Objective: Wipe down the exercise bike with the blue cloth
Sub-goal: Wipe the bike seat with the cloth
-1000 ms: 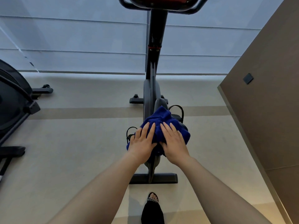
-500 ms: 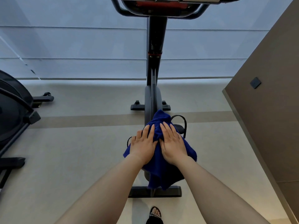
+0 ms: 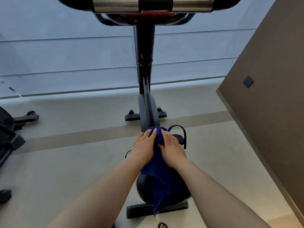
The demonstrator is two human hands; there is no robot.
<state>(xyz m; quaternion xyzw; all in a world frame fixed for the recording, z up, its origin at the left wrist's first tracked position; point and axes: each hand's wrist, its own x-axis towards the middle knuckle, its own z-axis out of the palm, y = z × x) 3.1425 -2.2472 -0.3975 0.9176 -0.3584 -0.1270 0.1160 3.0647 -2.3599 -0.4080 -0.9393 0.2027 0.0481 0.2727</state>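
Note:
The black exercise bike (image 3: 145, 76) stands straight ahead, its post rising to the handlebars (image 3: 148, 5) at the top of the view. The blue cloth (image 3: 158, 175) is draped over the saddle (image 3: 143, 186) and hangs down its back. My left hand (image 3: 143, 148) and my right hand (image 3: 172, 148) lie side by side on the cloth's front end, fingers stretched forward and pressing it onto the saddle nose. A pedal with its strap (image 3: 180, 135) shows just right of my right hand.
Another black machine (image 3: 8, 134) stands at the left edge. A brown wall (image 3: 271, 104) with a dark switch plate (image 3: 247, 81) closes in on the right. Window blinds (image 3: 65, 55) lie behind the bike. A toe in a sandal (image 3: 162, 225) shows at the bottom.
Both hands have slid forward along the saddle with the cloth, which now trails behind them. The view has tilted up, bringing the handlebars in.

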